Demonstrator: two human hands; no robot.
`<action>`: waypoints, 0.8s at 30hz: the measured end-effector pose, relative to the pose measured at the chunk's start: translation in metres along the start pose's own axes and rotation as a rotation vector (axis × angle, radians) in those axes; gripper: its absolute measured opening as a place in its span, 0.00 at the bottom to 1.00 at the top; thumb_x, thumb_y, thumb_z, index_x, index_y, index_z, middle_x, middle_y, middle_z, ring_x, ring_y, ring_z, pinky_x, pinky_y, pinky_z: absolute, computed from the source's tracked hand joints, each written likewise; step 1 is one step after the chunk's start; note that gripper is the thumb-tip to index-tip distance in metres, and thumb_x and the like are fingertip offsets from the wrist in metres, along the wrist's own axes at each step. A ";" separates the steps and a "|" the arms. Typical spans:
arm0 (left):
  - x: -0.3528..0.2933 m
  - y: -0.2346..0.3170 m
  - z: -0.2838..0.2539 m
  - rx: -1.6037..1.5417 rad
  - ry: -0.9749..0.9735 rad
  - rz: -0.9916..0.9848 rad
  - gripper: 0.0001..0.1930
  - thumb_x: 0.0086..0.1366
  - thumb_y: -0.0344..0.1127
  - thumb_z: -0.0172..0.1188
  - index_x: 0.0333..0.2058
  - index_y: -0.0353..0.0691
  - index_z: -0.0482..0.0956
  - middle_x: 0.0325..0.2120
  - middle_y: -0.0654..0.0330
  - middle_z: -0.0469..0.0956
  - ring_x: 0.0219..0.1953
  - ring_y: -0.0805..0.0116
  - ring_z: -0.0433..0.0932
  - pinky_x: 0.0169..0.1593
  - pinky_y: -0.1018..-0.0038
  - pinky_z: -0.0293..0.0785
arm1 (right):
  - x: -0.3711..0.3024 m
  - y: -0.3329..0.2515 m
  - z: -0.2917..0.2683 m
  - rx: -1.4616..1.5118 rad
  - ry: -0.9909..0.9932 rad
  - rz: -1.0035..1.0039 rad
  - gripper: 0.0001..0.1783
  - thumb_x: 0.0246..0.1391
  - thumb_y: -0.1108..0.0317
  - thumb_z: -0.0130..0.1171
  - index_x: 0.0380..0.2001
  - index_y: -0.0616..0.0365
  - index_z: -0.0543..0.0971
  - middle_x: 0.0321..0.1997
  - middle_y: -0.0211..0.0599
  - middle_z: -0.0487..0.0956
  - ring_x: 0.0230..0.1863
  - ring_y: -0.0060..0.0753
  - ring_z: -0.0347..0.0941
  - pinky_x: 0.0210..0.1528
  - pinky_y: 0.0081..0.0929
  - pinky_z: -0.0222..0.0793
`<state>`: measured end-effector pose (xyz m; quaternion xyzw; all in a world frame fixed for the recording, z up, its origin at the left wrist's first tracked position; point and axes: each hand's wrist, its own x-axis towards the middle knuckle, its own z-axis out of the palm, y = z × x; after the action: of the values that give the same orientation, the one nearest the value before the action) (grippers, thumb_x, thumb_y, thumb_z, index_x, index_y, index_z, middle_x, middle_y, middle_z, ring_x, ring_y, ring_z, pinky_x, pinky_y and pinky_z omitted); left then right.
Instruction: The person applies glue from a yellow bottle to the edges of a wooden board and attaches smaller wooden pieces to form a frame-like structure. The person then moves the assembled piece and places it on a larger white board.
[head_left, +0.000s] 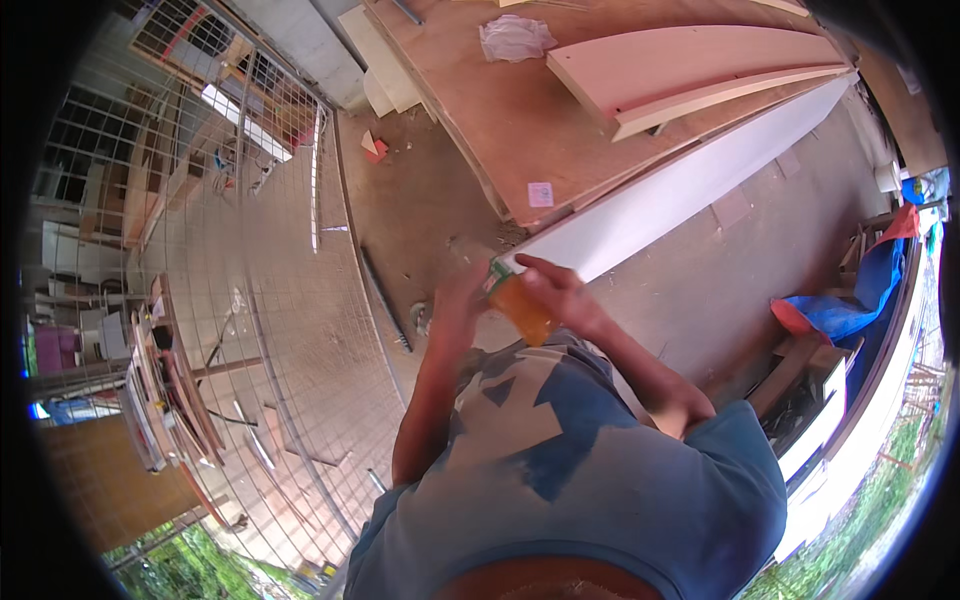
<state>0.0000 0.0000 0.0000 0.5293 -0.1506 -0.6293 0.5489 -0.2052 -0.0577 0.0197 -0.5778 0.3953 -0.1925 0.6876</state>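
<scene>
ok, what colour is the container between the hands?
The container is mostly orange-amber, with a green patch near its upper end; head view shows it best.

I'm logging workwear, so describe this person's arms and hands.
The left hand and right hand are bare, without gloves; no watch or band shows on the wrists. Short blue sleeves leave the forearms uncovered. The shirt is blue with pale and darker patches. Blur hides finer detail.

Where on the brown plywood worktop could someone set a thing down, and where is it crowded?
The worktop looks bare between the crumpled plastic, the small square label and the curved pinkish panel, which crowds its far right.
</scene>
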 end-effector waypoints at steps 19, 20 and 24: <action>0.183 0.227 -0.066 0.722 -0.975 1.185 0.38 0.51 0.37 0.75 0.59 0.35 0.68 0.56 0.50 0.70 0.55 0.48 0.71 0.60 0.58 0.65 | 0.222 -0.099 0.146 1.644 0.563 -0.597 0.34 0.55 0.42 0.64 0.53 0.59 0.74 0.52 0.43 0.78 0.56 0.45 0.73 0.64 0.45 0.64; 0.185 0.236 -0.059 0.830 -1.036 1.097 0.38 0.52 0.36 0.72 0.60 0.34 0.66 0.60 0.50 0.68 0.58 0.47 0.69 0.62 0.56 0.61 | 0.212 -0.094 0.133 1.628 0.646 -0.658 0.32 0.55 0.44 0.64 0.52 0.59 0.74 0.52 0.43 0.78 0.55 0.45 0.73 0.63 0.44 0.65; 0.255 0.233 -0.058 1.033 -1.129 1.057 0.32 0.55 0.34 0.70 0.58 0.31 0.70 0.59 0.47 0.69 0.58 0.48 0.70 0.60 0.58 0.67 | 0.143 -0.109 0.090 1.270 1.396 -0.847 0.22 0.58 0.58 0.65 0.49 0.58 0.73 0.46 0.42 0.79 0.52 0.39 0.75 0.60 0.39 0.69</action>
<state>0.2135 -0.2765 0.0290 0.1860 -0.8783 -0.3167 0.3059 -0.0274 -0.1316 0.0790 0.0402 0.2960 -0.8841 0.3595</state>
